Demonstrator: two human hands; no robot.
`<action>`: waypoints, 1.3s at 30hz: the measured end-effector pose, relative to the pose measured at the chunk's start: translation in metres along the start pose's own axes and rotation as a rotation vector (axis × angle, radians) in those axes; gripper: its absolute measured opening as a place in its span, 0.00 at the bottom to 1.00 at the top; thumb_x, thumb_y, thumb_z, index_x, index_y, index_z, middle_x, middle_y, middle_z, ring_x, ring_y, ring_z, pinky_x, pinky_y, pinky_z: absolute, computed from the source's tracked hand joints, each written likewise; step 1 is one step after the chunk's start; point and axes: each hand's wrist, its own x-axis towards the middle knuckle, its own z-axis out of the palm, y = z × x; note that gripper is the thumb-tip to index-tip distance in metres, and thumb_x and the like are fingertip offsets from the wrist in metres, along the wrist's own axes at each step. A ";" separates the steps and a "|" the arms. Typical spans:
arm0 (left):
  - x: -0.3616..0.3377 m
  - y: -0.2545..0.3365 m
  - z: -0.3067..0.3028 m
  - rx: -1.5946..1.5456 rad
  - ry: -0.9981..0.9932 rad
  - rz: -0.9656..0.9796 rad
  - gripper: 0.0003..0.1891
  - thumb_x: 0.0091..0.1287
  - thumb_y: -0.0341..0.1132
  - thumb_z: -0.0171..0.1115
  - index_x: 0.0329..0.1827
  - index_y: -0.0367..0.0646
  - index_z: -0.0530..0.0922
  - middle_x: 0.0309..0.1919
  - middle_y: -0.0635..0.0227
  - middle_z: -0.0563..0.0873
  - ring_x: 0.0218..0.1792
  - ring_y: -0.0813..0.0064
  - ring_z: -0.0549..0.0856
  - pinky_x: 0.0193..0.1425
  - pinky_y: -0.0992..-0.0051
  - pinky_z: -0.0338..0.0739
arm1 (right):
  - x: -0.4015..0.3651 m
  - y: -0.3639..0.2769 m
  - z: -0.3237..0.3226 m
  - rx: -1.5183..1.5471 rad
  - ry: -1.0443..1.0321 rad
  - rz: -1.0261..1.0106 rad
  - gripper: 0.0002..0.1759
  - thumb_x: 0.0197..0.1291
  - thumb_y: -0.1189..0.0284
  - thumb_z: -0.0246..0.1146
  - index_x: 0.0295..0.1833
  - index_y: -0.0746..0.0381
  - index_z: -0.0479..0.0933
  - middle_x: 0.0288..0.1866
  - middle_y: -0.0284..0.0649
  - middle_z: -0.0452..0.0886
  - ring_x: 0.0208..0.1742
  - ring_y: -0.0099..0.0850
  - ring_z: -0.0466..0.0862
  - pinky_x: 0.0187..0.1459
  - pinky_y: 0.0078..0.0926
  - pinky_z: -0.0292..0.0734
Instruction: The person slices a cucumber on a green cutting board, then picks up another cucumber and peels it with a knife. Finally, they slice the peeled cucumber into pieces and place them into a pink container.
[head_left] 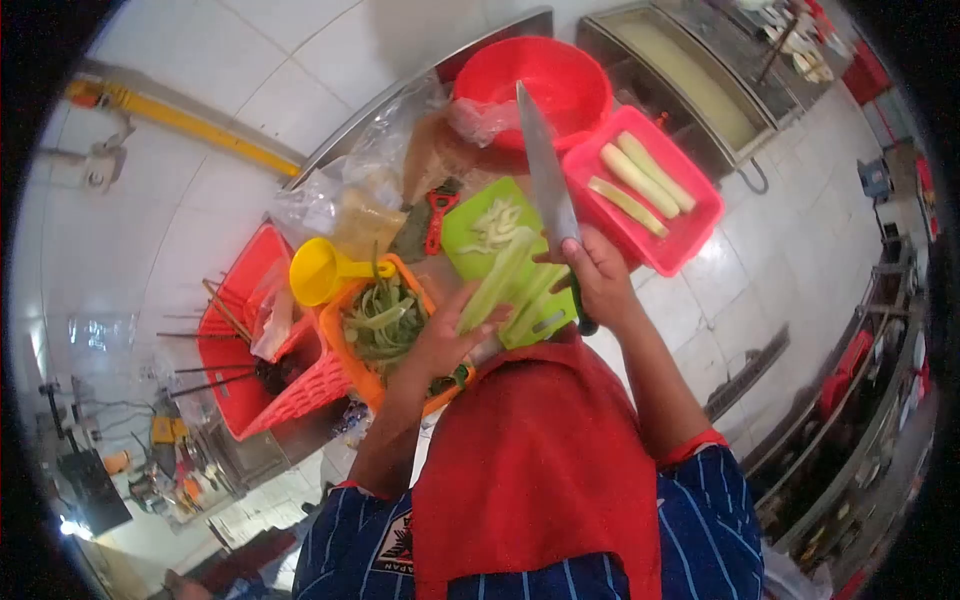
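Note:
My right hand [598,272] is closed round the handle of a large knife [547,165], its blade pointing up and away from me. My left hand [448,325] holds a pale green cut vegetable piece [498,280] above the green cutting board [465,225]. Sliced pale strips [496,224] lie on the far part of the board. More green pieces [537,293] lie near its handle end, between my hands. A red peeler [437,215] rests left of the board.
Pink tray [690,248] with peeled vegetables, right; red basin [580,75] behind. Orange basket [338,345] of peelings with a yellow scoop [318,272], left, beside a red basket [235,370] with skewers. Plastic bags [345,195] lie behind.

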 end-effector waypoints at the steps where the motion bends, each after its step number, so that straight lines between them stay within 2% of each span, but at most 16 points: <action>1: -0.008 0.006 -0.002 -0.021 0.009 0.052 0.34 0.72 0.22 0.57 0.80 0.43 0.55 0.61 0.56 0.81 0.62 0.68 0.82 0.67 0.65 0.76 | 0.008 -0.007 0.006 0.032 -0.105 -0.016 0.16 0.78 0.64 0.51 0.57 0.64 0.76 0.42 0.36 0.82 0.44 0.28 0.85 0.40 0.26 0.83; 2: -0.017 0.009 -0.003 -0.021 0.035 0.055 0.34 0.72 0.22 0.57 0.80 0.43 0.55 0.61 0.56 0.81 0.62 0.68 0.82 0.67 0.65 0.76 | 0.012 -0.014 0.013 0.064 -0.210 -0.030 0.17 0.78 0.64 0.52 0.59 0.65 0.75 0.43 0.37 0.81 0.46 0.28 0.86 0.39 0.25 0.84; 4: -0.033 0.011 -0.004 -0.343 0.136 -0.104 0.38 0.67 0.32 0.68 0.78 0.40 0.60 0.65 0.62 0.77 0.64 0.72 0.77 0.68 0.66 0.72 | 0.017 -0.026 0.031 0.031 -0.253 -0.029 0.15 0.78 0.64 0.51 0.55 0.64 0.74 0.43 0.37 0.82 0.46 0.28 0.86 0.39 0.26 0.84; 5: -0.040 0.015 -0.005 -0.349 0.163 -0.099 0.38 0.67 0.32 0.68 0.78 0.40 0.60 0.65 0.62 0.77 0.64 0.72 0.77 0.68 0.66 0.72 | 0.018 -0.030 0.040 0.002 -0.272 -0.028 0.14 0.78 0.65 0.51 0.52 0.64 0.74 0.43 0.38 0.82 0.47 0.28 0.86 0.39 0.27 0.84; 7: -0.052 0.022 -0.006 -0.188 0.255 0.018 0.35 0.71 0.23 0.60 0.79 0.40 0.56 0.62 0.61 0.79 0.63 0.69 0.81 0.68 0.65 0.76 | 0.020 -0.036 0.053 0.037 -0.338 -0.016 0.14 0.78 0.65 0.52 0.51 0.64 0.75 0.42 0.37 0.82 0.46 0.27 0.86 0.40 0.27 0.84; 10: -0.070 0.008 -0.012 -0.337 0.266 0.021 0.36 0.70 0.24 0.62 0.79 0.38 0.57 0.62 0.64 0.79 0.63 0.71 0.80 0.67 0.68 0.76 | 0.022 -0.035 0.074 0.006 -0.404 -0.042 0.13 0.78 0.66 0.52 0.49 0.64 0.75 0.41 0.37 0.82 0.44 0.26 0.85 0.40 0.26 0.83; 14: -0.096 0.004 -0.008 -0.321 0.435 0.052 0.36 0.69 0.24 0.62 0.80 0.38 0.57 0.63 0.65 0.79 0.63 0.73 0.79 0.67 0.71 0.75 | 0.026 -0.026 0.098 0.014 -0.467 -0.032 0.13 0.77 0.66 0.53 0.50 0.65 0.75 0.39 0.37 0.82 0.42 0.28 0.86 0.38 0.25 0.83; 16: -0.112 -0.005 -0.013 -0.248 0.319 0.035 0.41 0.70 0.25 0.62 0.82 0.42 0.49 0.71 0.60 0.72 0.69 0.66 0.75 0.70 0.63 0.74 | 0.028 -0.024 0.108 -0.011 -0.512 -0.027 0.12 0.77 0.67 0.53 0.50 0.65 0.75 0.38 0.37 0.82 0.41 0.27 0.86 0.37 0.24 0.83; 19: -0.132 -0.003 -0.008 -0.374 0.363 -0.011 0.39 0.70 0.24 0.61 0.82 0.42 0.51 0.72 0.58 0.71 0.69 0.65 0.75 0.70 0.63 0.75 | 0.024 -0.029 0.122 -0.065 -0.582 -0.035 0.11 0.77 0.68 0.53 0.49 0.65 0.75 0.37 0.36 0.81 0.38 0.25 0.85 0.35 0.22 0.82; 22: -0.146 0.007 -0.008 -0.316 0.430 -0.066 0.38 0.70 0.23 0.60 0.81 0.41 0.52 0.72 0.56 0.71 0.70 0.65 0.74 0.70 0.64 0.76 | 0.019 -0.038 0.135 -0.083 -0.633 0.029 0.10 0.76 0.68 0.53 0.47 0.65 0.75 0.36 0.36 0.81 0.31 0.23 0.82 0.30 0.21 0.78; 24: -0.152 0.010 -0.006 -0.320 0.465 -0.048 0.38 0.70 0.22 0.60 0.81 0.40 0.52 0.71 0.56 0.71 0.70 0.65 0.74 0.70 0.64 0.76 | 0.016 -0.037 0.140 -0.139 -0.675 0.035 0.10 0.76 0.69 0.53 0.44 0.65 0.74 0.34 0.35 0.79 0.24 0.20 0.77 0.25 0.20 0.72; 27: -0.161 0.010 -0.001 -0.320 0.500 0.009 0.38 0.70 0.21 0.59 0.81 0.39 0.52 0.71 0.55 0.72 0.70 0.66 0.74 0.71 0.64 0.75 | 0.011 -0.041 0.150 -0.156 -0.721 0.011 0.11 0.76 0.69 0.54 0.41 0.64 0.73 0.33 0.34 0.78 0.21 0.19 0.73 0.24 0.19 0.68; 31: -0.166 0.023 0.004 -0.322 0.557 0.040 0.37 0.70 0.19 0.58 0.81 0.37 0.52 0.71 0.56 0.72 0.70 0.67 0.74 0.71 0.64 0.75 | 0.006 -0.045 0.157 -0.180 -0.809 0.012 0.12 0.75 0.67 0.54 0.40 0.64 0.74 0.29 0.32 0.76 0.20 0.18 0.72 0.23 0.18 0.66; 33: -0.168 0.027 0.007 -0.338 0.571 0.041 0.37 0.69 0.19 0.57 0.81 0.37 0.53 0.71 0.56 0.72 0.70 0.67 0.74 0.71 0.64 0.75 | 0.004 -0.039 0.160 -0.153 -0.820 0.014 0.08 0.75 0.69 0.57 0.44 0.63 0.75 0.24 0.28 0.71 0.21 0.16 0.72 0.24 0.19 0.68; 37: -0.172 0.028 0.010 -0.386 0.584 0.029 0.38 0.68 0.17 0.57 0.80 0.36 0.54 0.71 0.57 0.72 0.70 0.67 0.74 0.71 0.64 0.75 | 0.003 -0.030 0.165 -0.085 -0.826 0.048 0.09 0.74 0.69 0.57 0.43 0.64 0.75 0.24 0.27 0.70 0.20 0.16 0.71 0.24 0.19 0.67; 39: -0.172 0.033 0.013 -0.412 0.593 0.022 0.36 0.69 0.17 0.55 0.80 0.36 0.53 0.71 0.58 0.72 0.71 0.66 0.73 0.71 0.64 0.74 | 0.002 -0.025 0.163 -0.151 -0.837 0.050 0.10 0.74 0.69 0.56 0.43 0.64 0.76 0.25 0.29 0.71 0.23 0.18 0.72 0.27 0.21 0.69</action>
